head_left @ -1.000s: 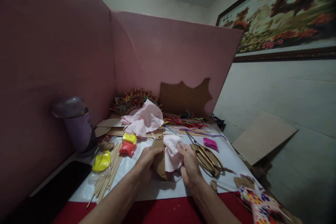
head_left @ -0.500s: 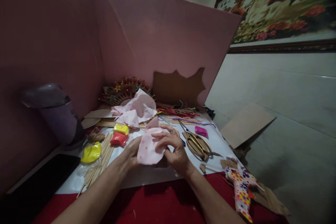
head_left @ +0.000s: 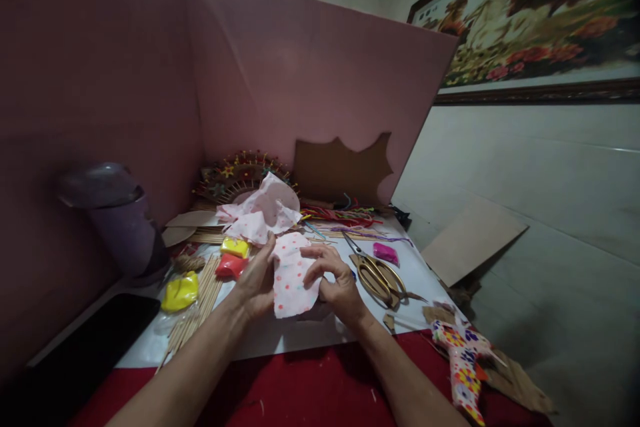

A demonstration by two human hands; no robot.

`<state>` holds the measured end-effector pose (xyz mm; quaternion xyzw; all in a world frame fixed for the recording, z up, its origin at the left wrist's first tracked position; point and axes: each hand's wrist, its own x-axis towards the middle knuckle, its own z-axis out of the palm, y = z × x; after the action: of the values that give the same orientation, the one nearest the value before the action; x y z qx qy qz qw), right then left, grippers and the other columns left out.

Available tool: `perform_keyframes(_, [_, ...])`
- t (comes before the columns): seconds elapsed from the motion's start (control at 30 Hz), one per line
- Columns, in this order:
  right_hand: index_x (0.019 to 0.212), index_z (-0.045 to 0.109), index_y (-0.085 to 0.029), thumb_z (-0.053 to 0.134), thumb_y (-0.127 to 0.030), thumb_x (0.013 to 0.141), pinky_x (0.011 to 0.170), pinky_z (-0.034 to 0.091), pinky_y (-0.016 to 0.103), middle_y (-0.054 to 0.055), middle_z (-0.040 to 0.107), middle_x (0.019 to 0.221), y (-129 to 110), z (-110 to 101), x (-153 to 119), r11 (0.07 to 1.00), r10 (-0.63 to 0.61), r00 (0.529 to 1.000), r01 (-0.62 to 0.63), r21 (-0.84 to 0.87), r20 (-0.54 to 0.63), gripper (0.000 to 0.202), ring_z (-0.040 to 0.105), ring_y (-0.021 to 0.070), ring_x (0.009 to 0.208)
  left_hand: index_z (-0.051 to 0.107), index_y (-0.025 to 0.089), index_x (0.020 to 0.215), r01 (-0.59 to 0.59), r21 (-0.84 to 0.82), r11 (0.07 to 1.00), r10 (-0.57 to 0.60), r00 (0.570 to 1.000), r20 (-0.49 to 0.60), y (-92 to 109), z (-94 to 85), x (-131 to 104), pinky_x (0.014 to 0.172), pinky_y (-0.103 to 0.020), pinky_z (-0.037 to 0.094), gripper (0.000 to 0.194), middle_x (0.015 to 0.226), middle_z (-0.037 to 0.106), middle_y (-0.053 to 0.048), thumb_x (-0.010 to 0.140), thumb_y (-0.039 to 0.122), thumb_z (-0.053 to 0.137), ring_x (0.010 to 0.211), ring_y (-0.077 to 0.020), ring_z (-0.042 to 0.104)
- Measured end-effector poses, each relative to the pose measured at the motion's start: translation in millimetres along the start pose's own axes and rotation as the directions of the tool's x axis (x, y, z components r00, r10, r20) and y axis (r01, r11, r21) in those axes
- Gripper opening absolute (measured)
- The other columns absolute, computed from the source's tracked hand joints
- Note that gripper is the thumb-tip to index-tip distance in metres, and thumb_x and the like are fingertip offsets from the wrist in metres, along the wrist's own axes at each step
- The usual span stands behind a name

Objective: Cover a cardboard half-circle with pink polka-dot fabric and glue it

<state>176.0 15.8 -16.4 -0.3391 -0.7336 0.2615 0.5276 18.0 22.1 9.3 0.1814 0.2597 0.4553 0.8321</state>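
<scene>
White cloth with red dots [head_left: 293, 283] sits between the two hands, upper edge tipped away, its underside hidden. Left hand [head_left: 257, 285] is clamped on the cloth's left edge, thumb up along the side, other fingers out of sight behind it. Right hand [head_left: 336, 280] half curled, fingers spread a little, fingertips on the cloth's right part and covering some of it; can't tell if the thumb pinches the edge. Containers: red packet [head_left: 231, 267], clear wrap, red stuff inside, just left of the left hand; yellow packet [head_left: 235, 247] right behind that one. Second yellow lump [head_left: 180, 291] in clear plastic, left of the left forearm. Magenta packet [head_left: 385, 253] beyond the right hand, to its right. Purple tumbler [head_left: 125, 233] far left of the left hand, grey lid on, contents not visible. Other stuff: wooden sticks [head_left: 203, 293] in a loose bundle beside the left forearm, black flat device [head_left: 110, 327] further left. Gold-handled scissors [head_left: 379, 281] near the right hand, right side, blades pointing away. Crumpled dotted cloth [head_left: 263, 213] past the left hand, partly blocking the pin-studded arch [head_left: 245, 170]. Coloured strands [head_left: 345, 215] and jagged cardboard [head_left: 343, 170] beyond both hands. Flower-patterned piece [head_left: 465, 360] right of the right forearm.
</scene>
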Motion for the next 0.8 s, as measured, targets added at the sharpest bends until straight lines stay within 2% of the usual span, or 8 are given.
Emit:
perform_keyframes(0.17, [0.071, 0.067, -0.024, 0.052, -0.004, 0.067, 0.098, 0.034, 0.043, 0.003, 0.069, 0.102, -0.5, -0.7, 2.2, 1.0, -0.008, 0.999, 0.008, -0.01, -0.043, 0.025, 0.052, 0.023, 0.11, 0.059, 0.007, 0.111, -0.027, 0.078, 0.997, 0.032, 0.997, -0.064, 0.2, 3.7, -1.7, 0.069, -0.035, 0.054, 0.036, 0.075, 0.072, -0.012, 0.091, 0.033, 0.043, 0.068, -0.0236, 0.069])
perform_keyframes(0.27, [0.073, 0.066, -0.022, 0.06, -0.018, 0.076, 0.092, 0.038, 0.04, 0.005, 0.07, 0.093, -5.5, -5.4, 1.7, 0.998, -0.04, 0.987, 0.031, -0.061, -0.153, 0.007, 0.055, 0.0236, 0.103, 0.061, 0.009, 0.102, -0.036, 0.132, 0.991, 0.05, 0.993, -0.104, 0.4, 0.4, 1.2, 0.062, -0.032, 0.053, 0.034, 0.068, 0.07, -0.009, 0.092, 0.032, 0.039, 0.061, -0.0209, 0.067])
perform_keyframes(0.33, [0.072, 0.06, -0.02, 0.058, -0.029, 0.082, 0.073, 0.043, 0.031, 0.002, 0.064, 0.074, -8.8, -10.6, 0.8, 0.997, -0.01, 0.944, -0.014, -0.071, -0.329, 0.014, 0.056, 0.018, 0.077, 0.062, 0.01, 0.094, -0.002, 0.173, 0.985, 0.026, 0.991, -0.133, 0.2, -5.0, 4.3, 0.057, -0.03, 0.052, 0.026, 0.063, 0.067, -0.007, 0.09, 0.029, 0.044, 0.054, -0.0193, 0.065])
perform_keyframes(0.4, [0.066, 0.052, -0.019, 0.056, -0.037, 0.084, 0.052, 0.034, 0.023, -0.004, 0.046, 0.057, -10.8, -15.9, 1.0, 0.993, 0.05, 0.854, -0.096, -0.063, -0.517, 0.026, 0.042, 0.0113, 0.054, 0.06, 0.012, 0.088, 0.036, 0.225, 0.974, 0.004, 0.985, -0.174, -1.6, -11.6, 7.6, 0.056, -0.029, 0.051, 0.013, 0.062, 0.067, -0.005, 0.085, 0.02, 0.05, 0.052, -0.0174, 0.064])
perform_keyframes(0.47, [0.065, 0.047, -0.019, 0.057, -0.044, 0.082, 0.044, 0.024, 0.022, -0.007, 0.034, 0.053, -10.8, -19.7, 2.8, 0.985, 0.114, 0.781, -0.168, -0.03, -0.614, 0.032, 0.029, 0.0089, 0.048, 0.058, 0.014, 0.085, 0.068, 0.283, 0.957, -0.011, 0.98, -0.199, -5.5, -16.9, 10.3, 0.06, -0.029, 0.051, 0.007, 0.067, 0.068, -0.006, 0.083, 0.019, 0.054, 0.057, -0.0178, 0.066])
perform_keyframes(0.6, [0.067, 0.047, -0.019, 0.058, -0.051, 0.078, 0.043, 0.024, 0.021, -0.007, 0.036, 0.053, -4.9, -23.1, 8.9, 0.965, 0.238, 0.785, -0.26, 0.044, -0.572, 0.036, 0.031, 0.0086, 0.047, 0.056, 0.014, 0.085, 0.079, 0.452, 0.888, -0.005, 0.987, -0.163, -16.4, -19.9, 12.2, 0.065, -0.031, 0.049, 0.026, 0.076, 0.069, -0.01, 0.075, 0.036, 0.065, 0.069, -0.0206, 0.066])
perform_keyframes(0.7, [0.069, 0.046, -0.02, 0.06, -0.052, 0.075, 0.045, 0.029, 0.021, -0.007, 0.042, 0.057, 1.3, -25.4, 12.8, 0.952, 0.306, 0.749, -0.247, 0.181, -0.588, 0.036, 0.035, 0.0088, 0.049, 0.057, 0.014, 0.094, 0.007, 0.628, 0.778, 0.06, 0.995, -0.086, -23.6, -19.0, 11.3, 0.066, -0.028, 0.045, 0.048, 0.078, 0.067, -0.006, 0.054, 0.024, 0.081, 0.07, -0.0184, 0.063])
perform_keyframes(0.8, [0.072, 0.045, -0.021, 0.064, -0.05, 0.072, 0.047, 0.033, 0.02, -0.006, 0.046, 0.062, 4.1, -26.9, 15.7, 0.887, 0.416, 0.708, -0.177, 0.427, -0.57, 0.035, 0.039, 0.0084, 0.051, 0.061, 0.014, 0.102, -0.069, 0.782, 0.62, 0.128, 0.992, -0.014, -31.7, -19.4, 10.0, 0.065, -0.027, 0.041, 0.07, 0.079, 0.064, -0.002, 0.036, 0.006, 0.082, 0.07, -0.0178, 0.057])
